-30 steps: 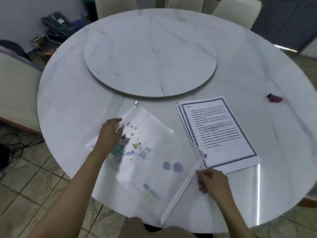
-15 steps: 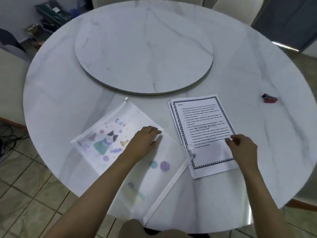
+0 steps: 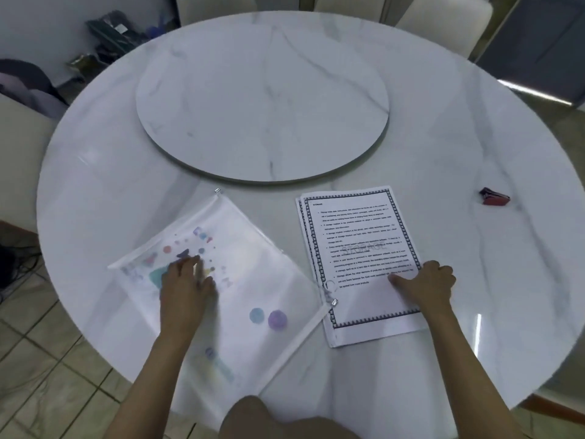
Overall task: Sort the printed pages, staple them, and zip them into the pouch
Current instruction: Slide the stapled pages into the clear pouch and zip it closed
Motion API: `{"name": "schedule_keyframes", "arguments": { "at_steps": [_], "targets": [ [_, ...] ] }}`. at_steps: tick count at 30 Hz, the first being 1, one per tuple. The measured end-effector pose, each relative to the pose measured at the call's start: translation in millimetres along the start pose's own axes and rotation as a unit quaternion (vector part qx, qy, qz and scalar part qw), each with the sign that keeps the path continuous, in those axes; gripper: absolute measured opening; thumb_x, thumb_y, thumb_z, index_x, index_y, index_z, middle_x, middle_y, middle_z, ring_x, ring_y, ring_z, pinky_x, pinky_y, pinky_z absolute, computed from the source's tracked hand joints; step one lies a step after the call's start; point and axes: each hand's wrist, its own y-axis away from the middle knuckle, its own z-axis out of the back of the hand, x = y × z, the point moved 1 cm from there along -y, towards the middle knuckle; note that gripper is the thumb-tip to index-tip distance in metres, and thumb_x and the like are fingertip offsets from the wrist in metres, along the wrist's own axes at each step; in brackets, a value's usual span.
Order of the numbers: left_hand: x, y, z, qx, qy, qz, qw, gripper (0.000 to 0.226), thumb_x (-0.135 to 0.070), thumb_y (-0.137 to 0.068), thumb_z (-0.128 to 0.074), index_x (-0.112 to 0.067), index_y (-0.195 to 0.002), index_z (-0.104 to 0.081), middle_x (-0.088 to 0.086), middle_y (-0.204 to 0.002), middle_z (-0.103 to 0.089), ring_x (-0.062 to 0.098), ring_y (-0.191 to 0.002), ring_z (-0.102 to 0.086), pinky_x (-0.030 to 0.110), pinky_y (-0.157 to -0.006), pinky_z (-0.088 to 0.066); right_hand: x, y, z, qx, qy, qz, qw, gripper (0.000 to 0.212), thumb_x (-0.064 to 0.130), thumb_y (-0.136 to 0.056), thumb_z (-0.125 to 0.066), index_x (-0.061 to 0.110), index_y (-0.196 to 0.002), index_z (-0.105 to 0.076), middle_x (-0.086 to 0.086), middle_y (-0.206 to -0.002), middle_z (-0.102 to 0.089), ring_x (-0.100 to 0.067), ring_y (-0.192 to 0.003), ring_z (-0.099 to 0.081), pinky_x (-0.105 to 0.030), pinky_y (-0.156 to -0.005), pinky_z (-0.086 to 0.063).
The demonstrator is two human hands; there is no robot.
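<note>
A translucent zip pouch (image 3: 253, 280) with coloured cartoon prints lies at an angle on the marble table, near its front edge. My left hand (image 3: 186, 289) rests on the pouch's left part, its fingers blurred. To the right lies a stack of printed pages (image 3: 354, 248) with a dark patterned border. The pouch's zipper pull (image 3: 334, 301) overlaps the stack's lower left. My right hand (image 3: 424, 285) holds the stack at its right edge, thumb on top of the sheet and fingers curled at the edge. A small red stapler (image 3: 493, 198) sits far right.
A round marble turntable (image 3: 262, 99) fills the middle of the table (image 3: 95, 153). Pale chairs (image 3: 443, 23) stand at the back and on the left. Clutter lies on the floor at the back left. My knee shows at the bottom edge.
My left hand slid leftwards across the pouch. My right hand left the pouch's zipper corner a second ago, moved to the pages' right edge, and now has its thumb on the top sheet.
</note>
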Motion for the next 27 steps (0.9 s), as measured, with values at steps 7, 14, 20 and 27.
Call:
{"name": "schedule_keyframes", "arguments": {
  "at_steps": [7, 14, 20, 27],
  "targets": [
    [13.8, 51.5, 11.5, -0.058, -0.066, 0.164, 0.983, 0.065, -0.031, -0.079, -0.071, 0.001, -0.130, -0.045, 0.027, -0.137, -0.038, 0.046, -0.126, -0.033, 0.056, -0.099, -0.034, -1.0, -16.2, 4.2, 0.042, -0.009, -0.014, 0.999, 0.094, 0.046, -0.065, -0.079, -0.008, -0.128, -0.034, -0.027, -0.131, -0.040, -0.039, -0.124, -0.037, -0.041, -0.102, -0.032],
    [23.2, 49.8, 8.8, -0.018, -0.129, 0.129, 0.983, 0.064, -0.036, -0.075, -0.072, -0.005, -0.127, -0.050, 0.021, -0.134, -0.042, 0.041, -0.123, -0.039, 0.049, -0.100, -0.034, -1.1, -22.4, 11.7, 0.077, -0.048, 0.004, 0.996, 0.080, 0.026, -0.070, -0.080, -0.006, -0.127, -0.035, -0.027, -0.129, -0.040, -0.039, -0.122, -0.038, -0.042, -0.094, -0.038],
    [37.0, 24.3, 27.2, 0.036, -0.096, 0.104, 0.989, 0.056, -0.029, -0.075, -0.073, -0.008, -0.122, -0.050, 0.017, -0.138, -0.038, 0.039, -0.128, -0.033, 0.049, -0.103, -0.032, -10.2, -23.8, 23.1, 0.082, -0.127, 0.048, 0.987, 0.037, 0.009, -0.076, -0.070, -0.004, -0.106, -0.053, -0.021, -0.107, -0.061, -0.027, -0.084, -0.052, -0.030, -0.067, -0.039],
    [39.0, 0.9, 42.2, 0.088, -0.091, 0.074, 0.989, 0.061, -0.022, -0.077, -0.074, -0.011, -0.130, -0.046, 0.010, -0.150, -0.026, 0.033, -0.135, -0.027, 0.044, -0.106, -0.029, -5.5, -14.7, 12.8, 0.038, -0.157, 0.053, 0.985, 0.065, 0.023, -0.071, -0.079, -0.006, -0.119, -0.047, -0.022, -0.118, -0.054, -0.037, -0.110, -0.052, -0.038, -0.086, -0.045]
  ]
}}
